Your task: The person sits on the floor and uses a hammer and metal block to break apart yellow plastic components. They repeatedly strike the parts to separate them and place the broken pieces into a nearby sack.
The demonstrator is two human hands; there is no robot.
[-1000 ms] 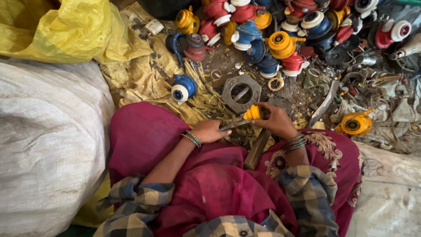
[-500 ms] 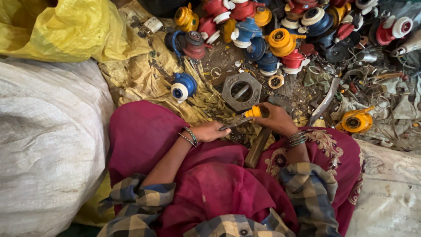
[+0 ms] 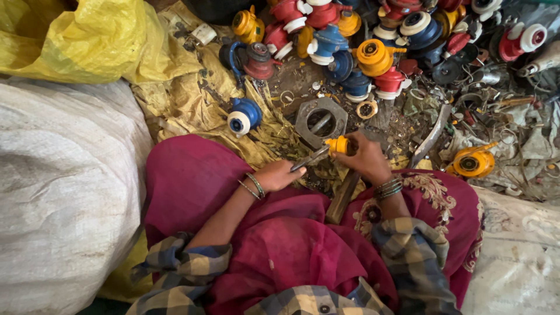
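My right hand (image 3: 364, 158) grips a small yellow plastic fitting (image 3: 337, 144) over my lap. My left hand (image 3: 281, 175) holds a thin metal tool (image 3: 310, 157) whose tip points into that fitting. Both wrists wear bangles. A dark wooden block (image 3: 343, 195) lies between my knees under the hands. I sit cross-legged in maroon cloth with checked sleeves.
A heap of red, blue and yellow plastic fittings (image 3: 373, 55) lies ahead, with a grey hexagonal metal nut (image 3: 319, 119) just beyond my hands. A blue fitting (image 3: 245, 115) rests on yellow cloth. A white sack (image 3: 58, 192) and yellow bag (image 3: 76, 38) crowd the left. Scrap metal lies right.
My hands have stayed together on the yellow fitting and the tool, with only small shifts; the view has drifted slightly.
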